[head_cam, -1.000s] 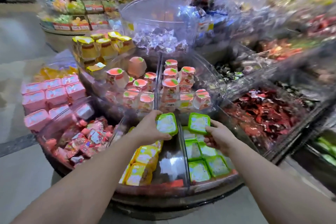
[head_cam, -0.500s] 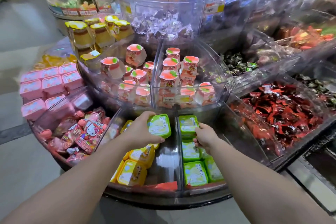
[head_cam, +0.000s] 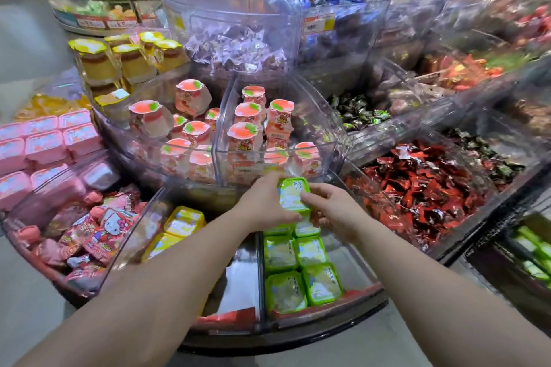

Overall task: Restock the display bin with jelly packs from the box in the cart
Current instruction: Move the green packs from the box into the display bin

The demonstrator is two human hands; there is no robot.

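Flanking the green compartment (head_cam: 351, 265), yellow packs (head_cam: 184, 221) lie left, red sweets (head_cam: 423, 188) right. Left hand (head_cam: 262, 205) grips a green jelly pack (head_cam: 293, 195) above it; right hand (head_cam: 334, 211), which held its own pack earlier, now pinches this one.

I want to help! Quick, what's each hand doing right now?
Left hand: holding the green jelly pack over the green bin.
Right hand: fingers on that same pack; what's under it can't be told.

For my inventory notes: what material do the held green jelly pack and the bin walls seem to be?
Green jelly pack: likely moulded plastic tub with a glossy printed film lid, which catches light. Bin walls: clear rigid plastic, probably acrylic; stock shows through, with reflections.
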